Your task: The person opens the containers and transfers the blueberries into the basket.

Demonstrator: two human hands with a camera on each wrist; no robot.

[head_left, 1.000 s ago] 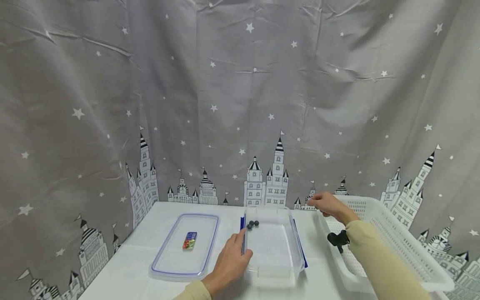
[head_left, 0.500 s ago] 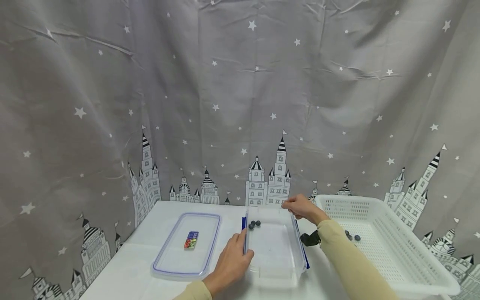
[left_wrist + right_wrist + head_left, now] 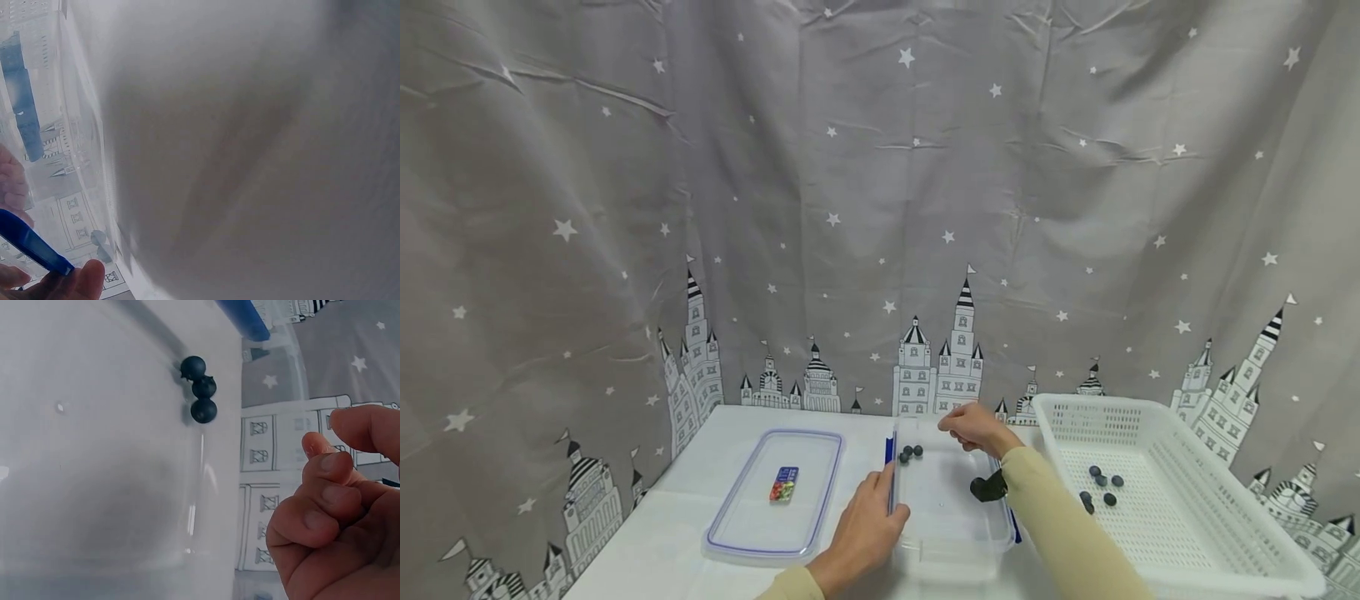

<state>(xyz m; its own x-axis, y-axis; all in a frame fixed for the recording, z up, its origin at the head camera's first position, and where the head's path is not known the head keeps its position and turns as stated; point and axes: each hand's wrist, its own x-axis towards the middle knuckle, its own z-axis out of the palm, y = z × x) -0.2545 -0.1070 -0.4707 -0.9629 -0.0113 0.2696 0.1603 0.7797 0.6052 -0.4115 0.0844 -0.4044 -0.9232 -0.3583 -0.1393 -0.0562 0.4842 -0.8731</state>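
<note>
A clear plastic container (image 3: 951, 533) stands on the white table with three dark balls (image 3: 911, 452) in its far left corner. My left hand (image 3: 880, 500) grips the container's left rim at the blue latch (image 3: 31, 244), thumb (image 3: 84, 281) on the inner side. My right hand (image 3: 951, 427) hovers over the container's far end, to the right of the balls, fingers curled. In the right wrist view the curled fingers (image 3: 319, 447) show nothing between them, and the three balls (image 3: 203, 394) lie below against the container wall (image 3: 94, 487).
A white mesh basket (image 3: 1225, 533) stands to the right, with several dark balls (image 3: 1101, 487) inside. The container's lid (image 3: 741, 533) lies flat to the left, bearing a small coloured label (image 3: 782, 483). A star-and-castle curtain hangs behind the table.
My right hand has moved left, from above the basket's near corner to over the container's far end. My left hand has stayed on the container's rim.
</note>
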